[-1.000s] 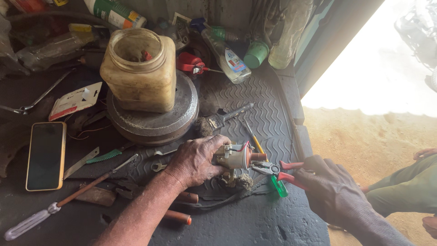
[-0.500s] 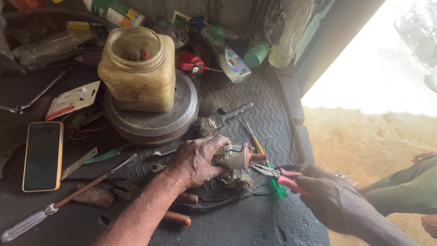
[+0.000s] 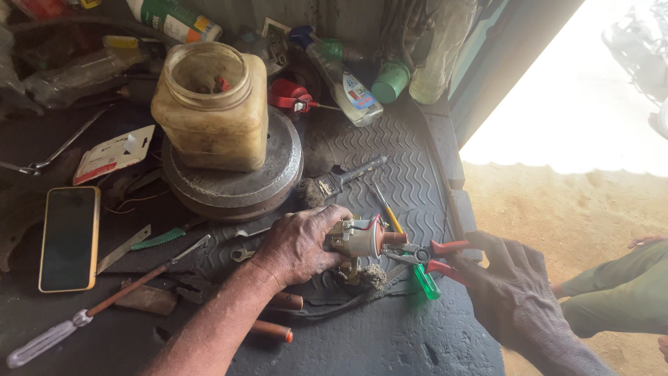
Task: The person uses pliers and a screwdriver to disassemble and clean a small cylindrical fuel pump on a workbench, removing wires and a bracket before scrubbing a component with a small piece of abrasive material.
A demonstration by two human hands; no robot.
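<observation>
the right hand (image 3: 511, 289), gripping red-handled pliers (image 3: 424, 254), has moved their nose in against the small metal part (image 3: 358, 238) that the left hand (image 3: 299, 244) clamps on the ribbed mat (image 3: 410, 174) near its front edge, so the pulling looks begun; behind, an open yellowed jar (image 3: 209, 104) holds something red.

Pliers (image 3: 435, 254) showing red handles, small part (image 3: 358, 238) looking grey w/ red & black wires, screwdriver (image 3: 426, 282) green-handled, jar (image 3: 211, 108) yellowish & grimy, phone (image 3: 69, 238) black w/ orange edge, mat (image 3: 390, 174) dark grey w/ wavy ribbing.
</observation>
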